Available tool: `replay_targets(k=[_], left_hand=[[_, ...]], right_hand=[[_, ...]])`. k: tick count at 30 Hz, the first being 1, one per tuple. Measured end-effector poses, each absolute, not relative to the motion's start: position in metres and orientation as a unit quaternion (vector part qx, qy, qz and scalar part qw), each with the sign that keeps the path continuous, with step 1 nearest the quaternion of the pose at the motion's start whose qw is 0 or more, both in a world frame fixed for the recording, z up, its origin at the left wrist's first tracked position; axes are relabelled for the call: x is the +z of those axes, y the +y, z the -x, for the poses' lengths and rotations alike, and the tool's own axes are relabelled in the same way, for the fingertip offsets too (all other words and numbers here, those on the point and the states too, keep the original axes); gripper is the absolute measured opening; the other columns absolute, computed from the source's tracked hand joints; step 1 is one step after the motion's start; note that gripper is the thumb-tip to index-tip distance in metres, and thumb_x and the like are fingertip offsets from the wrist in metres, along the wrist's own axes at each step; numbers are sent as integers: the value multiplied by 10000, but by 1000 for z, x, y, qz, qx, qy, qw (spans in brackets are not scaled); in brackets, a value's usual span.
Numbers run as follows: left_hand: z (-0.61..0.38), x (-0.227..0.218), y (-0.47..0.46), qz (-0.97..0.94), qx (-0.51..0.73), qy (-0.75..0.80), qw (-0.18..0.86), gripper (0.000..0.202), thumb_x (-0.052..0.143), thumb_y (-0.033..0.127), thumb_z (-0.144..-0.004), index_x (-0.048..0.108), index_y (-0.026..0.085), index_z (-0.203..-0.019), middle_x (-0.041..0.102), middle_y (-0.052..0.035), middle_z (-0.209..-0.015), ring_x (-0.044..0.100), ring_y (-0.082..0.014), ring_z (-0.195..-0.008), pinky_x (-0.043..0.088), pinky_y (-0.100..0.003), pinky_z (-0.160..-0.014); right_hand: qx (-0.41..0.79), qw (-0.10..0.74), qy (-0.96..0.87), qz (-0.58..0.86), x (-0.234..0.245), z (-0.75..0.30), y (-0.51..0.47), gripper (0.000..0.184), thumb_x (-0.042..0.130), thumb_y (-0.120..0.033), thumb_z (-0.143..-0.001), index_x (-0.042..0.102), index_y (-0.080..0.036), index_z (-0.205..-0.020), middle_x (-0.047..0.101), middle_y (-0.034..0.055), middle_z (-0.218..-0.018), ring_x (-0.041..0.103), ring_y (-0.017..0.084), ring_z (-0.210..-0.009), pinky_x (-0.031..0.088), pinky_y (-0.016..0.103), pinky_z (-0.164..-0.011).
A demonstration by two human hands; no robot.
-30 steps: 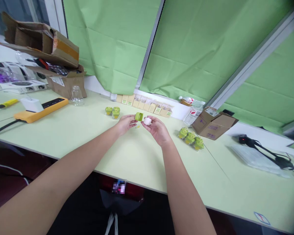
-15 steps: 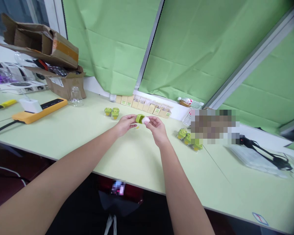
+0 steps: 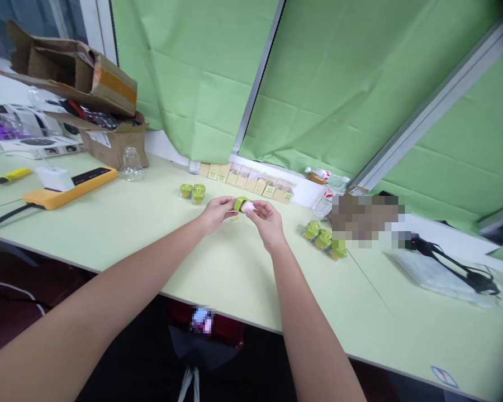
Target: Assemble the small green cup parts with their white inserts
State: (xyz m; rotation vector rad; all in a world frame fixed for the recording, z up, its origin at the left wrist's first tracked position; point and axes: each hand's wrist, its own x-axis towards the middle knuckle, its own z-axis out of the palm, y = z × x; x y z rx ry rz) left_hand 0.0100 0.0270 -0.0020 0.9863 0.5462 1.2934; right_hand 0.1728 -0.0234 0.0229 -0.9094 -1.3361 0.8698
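Note:
Over the middle of the table, my left hand (image 3: pixel 214 215) pinches a small green cup-shaped cap (image 3: pixel 239 205), its open side turned to the right. My right hand (image 3: pixel 269 221) grips a small pale pink-white wad (image 3: pixel 247 207) at the mouth of the cap. Whether the wad is partly inside cannot be made out. Left of my hands stands a small group of clear containers with green lids (image 3: pixel 198 192). More green-lidded containers (image 3: pixel 323 239) form a row to the right. Below my left fingers, something small and yellowish is partly hidden.
Small cardboard boxes (image 3: pixel 242 180) line the wall behind. An orange power strip (image 3: pixel 94 178), a clear jar (image 3: pixel 131 166) and an open carton (image 3: pixel 113 146) stand at left. Plastic bottles (image 3: pixel 327 177) lie at back right, near a black strap (image 3: pixel 452 262) on a plastic bag.
The green cap has turned slightly between my fingers, with the pale wad still at its mouth. Both hands stay in nearly the same place; the view has shifted a little.

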Motion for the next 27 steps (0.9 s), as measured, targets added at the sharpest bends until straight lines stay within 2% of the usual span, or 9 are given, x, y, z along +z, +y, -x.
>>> replay_targets(k=[7, 14, 18, 21, 25, 27], left_hand=[[-11, -2, 23, -418, 572, 258, 657, 277, 826, 319, -687, 724, 119, -849, 705, -92, -979, 654, -187, -923, 517, -379, -940], [-15, 2, 19, -353, 564, 285, 690, 111, 757, 168, -747, 697, 115, -824, 709, -75, -914, 667, -141, -829, 535, -326, -915], [-15, 5, 18, -339, 560, 275, 705, 90, 725, 125, -759, 697, 116, -843, 710, -79, -933, 671, -133, -813, 539, -295, -889], [-14, 6, 17, -344, 555, 272, 707, 97, 723, 106, -746, 701, 113, -839, 708, -77, -909, 661, -124, -786, 538, -274, -857], [-13, 6, 16, -355, 544, 277, 708, 109, 716, 113, -746, 707, 109, -855, 705, -78, -865, 644, -121, -731, 540, -270, -793], [-13, 6, 15, -359, 540, 272, 711, 111, 714, 114, -747, 707, 108, -857, 709, -84, -882, 652, -130, -754, 544, -271, -796]], right_hand=[[342, 589, -588, 436, 21, -167, -24, 467, 837, -414, -629, 688, -187, -1008, 743, 75, -958, 703, 229, -895, 580, 400, -852], [178, 582, -650, 455, 16, -161, -28, 342, 712, -424, -780, 689, -222, -1055, 706, 67, -1081, 693, 198, -860, 594, 361, -813], [106, 585, -677, 434, 22, -157, -36, 283, 643, -419, -837, 679, -256, -1065, 636, 73, -1189, 663, 190, -875, 592, 348, -768], [93, 569, -700, 421, 24, -156, -40, 289, 648, -402, -828, 655, -270, -1085, 622, 73, -1131, 633, 202, -905, 591, 362, -784], [76, 536, -731, 415, 23, -158, -39, 408, 719, -344, -762, 605, -268, -1146, 575, 73, -1143, 588, 211, -969, 581, 388, -858], [67, 529, -738, 414, 22, -159, -37, 393, 706, -305, -774, 597, -266, -1149, 562, 72, -1139, 574, 212, -992, 576, 389, -877]])
